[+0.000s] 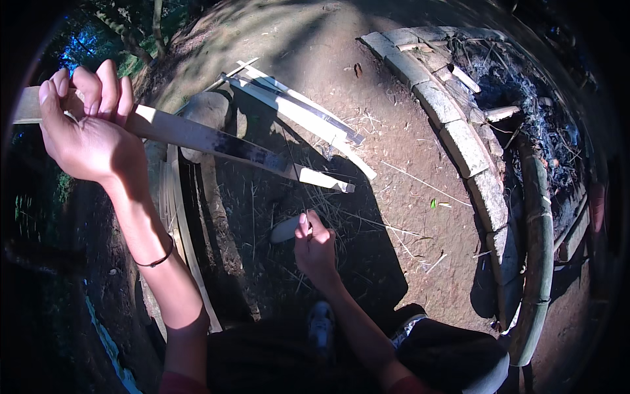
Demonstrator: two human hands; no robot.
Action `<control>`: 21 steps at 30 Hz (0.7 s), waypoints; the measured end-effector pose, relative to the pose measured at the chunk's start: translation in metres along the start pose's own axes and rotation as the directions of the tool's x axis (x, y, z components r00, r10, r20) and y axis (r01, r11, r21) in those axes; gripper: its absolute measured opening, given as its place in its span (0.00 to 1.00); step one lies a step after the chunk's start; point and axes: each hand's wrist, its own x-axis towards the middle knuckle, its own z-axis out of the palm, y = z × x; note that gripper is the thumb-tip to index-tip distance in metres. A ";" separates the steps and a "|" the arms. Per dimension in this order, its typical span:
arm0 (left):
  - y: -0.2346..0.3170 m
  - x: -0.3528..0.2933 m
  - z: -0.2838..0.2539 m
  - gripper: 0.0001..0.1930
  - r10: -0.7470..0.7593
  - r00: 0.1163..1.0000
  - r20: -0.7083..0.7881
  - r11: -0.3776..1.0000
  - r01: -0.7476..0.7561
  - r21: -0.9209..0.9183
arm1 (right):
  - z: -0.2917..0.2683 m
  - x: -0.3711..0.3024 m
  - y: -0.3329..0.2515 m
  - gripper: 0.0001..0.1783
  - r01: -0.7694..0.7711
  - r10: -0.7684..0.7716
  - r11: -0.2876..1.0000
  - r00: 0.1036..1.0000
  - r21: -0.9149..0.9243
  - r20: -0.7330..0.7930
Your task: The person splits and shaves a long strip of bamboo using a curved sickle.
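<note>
My left hand is raised at the far left, fingers curled round a long split bamboo strip. The strip slants down to the right, dark in its middle stretch and pale at its far end. Below that end, my right hand is closed, low over the shaded ground. Something small and dark shows between its fingers, but most of it is hidden. Just left of the fingers lies a pale, rounded flat shape; whether the hand holds it, I cannot tell.
More split bamboo strips lie ahead, beside a large stone. Long strips run along my left. Thin shavings litter the dirt. On the right, a curved brick rim borders ashes and charred wood, with a bamboo pole alongside.
</note>
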 end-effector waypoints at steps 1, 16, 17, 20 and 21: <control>0.001 0.000 -0.001 0.13 0.000 1.000 -0.010 1.000 0.000 0.013 | 0.001 0.001 -0.002 0.10 -0.029 0.030 0.999 0.999 -0.030 0.016; -0.002 0.002 0.000 0.13 0.025 1.000 -0.006 0.999 -0.025 0.038 | 0.001 -0.002 0.024 0.12 -0.104 0.104 0.990 0.995 -0.091 0.003; -0.001 0.001 0.001 0.13 0.025 1.000 -0.008 0.999 -0.025 0.036 | 0.001 -0.002 0.030 0.12 -0.131 0.132 0.986 0.991 -0.100 -0.001; -0.001 0.001 0.002 0.13 0.007 1.000 -0.026 0.999 -0.006 0.044 | -0.002 -0.011 0.085 0.13 -0.201 0.184 0.966 0.976 -0.161 -0.118; -0.001 -0.001 0.007 0.13 -0.012 0.996 -0.084 0.998 0.017 0.067 | -0.014 -0.013 0.109 0.14 -0.217 0.185 0.952 0.970 -0.216 -0.159</control>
